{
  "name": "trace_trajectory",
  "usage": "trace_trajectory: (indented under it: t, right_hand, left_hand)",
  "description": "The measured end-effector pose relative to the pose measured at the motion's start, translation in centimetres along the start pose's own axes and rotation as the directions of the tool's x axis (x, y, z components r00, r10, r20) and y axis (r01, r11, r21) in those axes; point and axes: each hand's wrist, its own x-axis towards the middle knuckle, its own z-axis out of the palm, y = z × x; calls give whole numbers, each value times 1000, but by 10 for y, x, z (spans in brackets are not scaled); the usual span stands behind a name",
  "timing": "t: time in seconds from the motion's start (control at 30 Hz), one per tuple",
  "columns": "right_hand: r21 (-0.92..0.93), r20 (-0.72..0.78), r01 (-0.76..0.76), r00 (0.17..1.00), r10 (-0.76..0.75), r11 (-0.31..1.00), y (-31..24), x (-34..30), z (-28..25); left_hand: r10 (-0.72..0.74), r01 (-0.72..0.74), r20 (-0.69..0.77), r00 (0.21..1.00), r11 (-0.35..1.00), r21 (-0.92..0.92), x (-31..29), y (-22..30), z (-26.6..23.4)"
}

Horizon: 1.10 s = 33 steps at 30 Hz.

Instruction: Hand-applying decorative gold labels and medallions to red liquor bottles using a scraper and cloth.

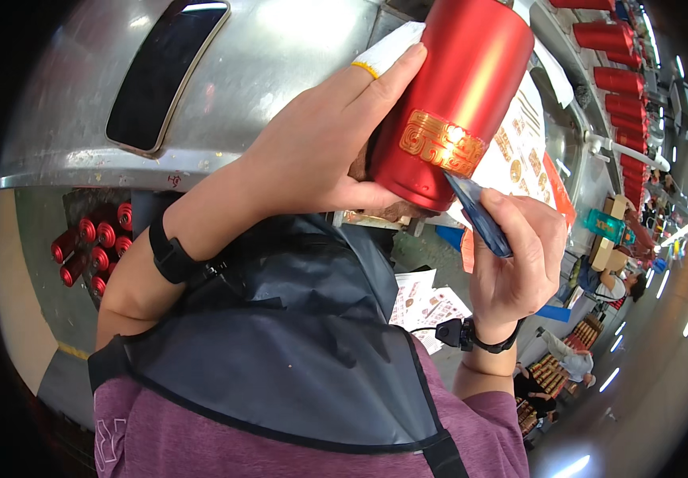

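Note:
A glossy red metal cylinder [471, 68], perhaps a flask or canister, is tilted over the workbench. My left hand [312, 131] is closed around its left side and lower end, with a white finger cover [392, 49] edged in yellow on one finger. Near the lower end, a gold patterned decal [443, 143] lies on the red wall. Pinched in my right hand [525, 251] is a thin dark blue scraper-like piece [483, 219]. Its tip meets the cylinder at the decal's lower edge, or lies very close to it.
A black phone [164, 76] lies on the metal bench [268, 48] to the left. Sheets of gold decals [523, 143] lie beyond my right hand. Several red cylinders [97, 239] stand low at left; more [623, 103] line the right. Other people [575, 362] are farther off.

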Motion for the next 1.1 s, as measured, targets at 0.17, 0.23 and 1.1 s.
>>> trace_trajectory:
  t: [0.17,0.23,1.1]
  right_hand:
    - [8,-2,65,998,-65,998,5,5,7]
    - [-28,-48,9,999,-11,1000,9,9,12]
    - [59,151,184,970,-191,981,6,32,-1]
  left_hand:
    - [-11,11,2,1000,1000,-2,-1,1,0]
    - [-26,26,23,999,1000,4,-1,3,-2]
    - [50,-49,-57,997,999,11,4,3,-1]
